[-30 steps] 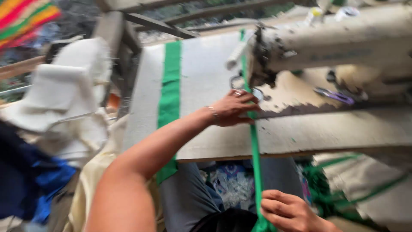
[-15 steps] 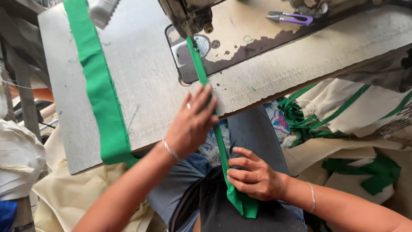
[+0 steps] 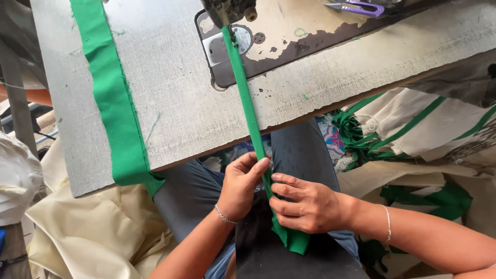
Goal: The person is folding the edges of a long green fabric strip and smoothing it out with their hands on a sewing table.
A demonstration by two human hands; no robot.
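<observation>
1. Two bare hands meet over the person's lap, both pinched on a narrow green fabric strip [image 3: 248, 108] that runs taut from the sewing machine's presser foot [image 3: 230, 15], across the worn grey table [image 3: 175, 103] and down over its edge.
2. Left hand [image 3: 240, 187] and right hand [image 3: 305, 204] sit almost touching, fingers folding the strip lengthwise.
3. Soft, light and limp by the look of it — best gripped flat along the folded edges, near the table edge.
4. A wider green band [image 3: 111, 98] drapes apart at the left; purple scissors [image 3: 356, 7] lie beyond the machine.

A sewing workshop: a worn industrial sewing machine [image 3: 230, 10] on a grey tabletop [image 3: 175, 103], with heaped cream-and-green cloth [image 3: 413, 129] around.
</observation>
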